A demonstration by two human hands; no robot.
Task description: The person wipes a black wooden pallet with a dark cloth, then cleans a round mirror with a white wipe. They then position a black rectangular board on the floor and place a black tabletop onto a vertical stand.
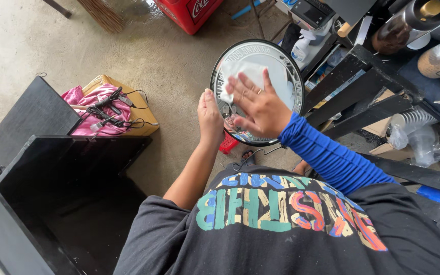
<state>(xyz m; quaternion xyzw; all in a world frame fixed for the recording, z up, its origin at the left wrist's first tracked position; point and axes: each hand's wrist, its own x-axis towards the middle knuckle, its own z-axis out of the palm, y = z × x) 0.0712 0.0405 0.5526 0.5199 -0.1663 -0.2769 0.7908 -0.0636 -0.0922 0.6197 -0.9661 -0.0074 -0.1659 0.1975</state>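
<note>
The right hand's (pixel 260 109) fingers lie spread and flat, pressing a white cloth (pixel 245 76) against the face of a round mirror (pixel 258 91). Most of the cloth is hidden under the palm; only its upper part shows, crumpled, above the fingertips. The left hand (pixel 210 119) grips the mirror's left rim edge-on, thumb toward the glass; its fingers wrap behind the rim and are out of sight. The mirror is held upright in the air in front of the chest, above the concrete floor (pixel 169 66). It has a dark rim and a shiny, reflective face with lettering around the edge, too skewed to make out. Its lower part reflects something colourful that is hard to tell apart. The right arm wears a blue sleeve (pixel 327 155); the left arm is bare. To the left, a cardboard box (pixel 128 99) holds pink fabric and tangled black cables. A black cabinet (pixel 52 178) is cut off at the lower left, and a dark shelf (pixel 383 97) crowded with cups and bottles stands to the right.
</note>
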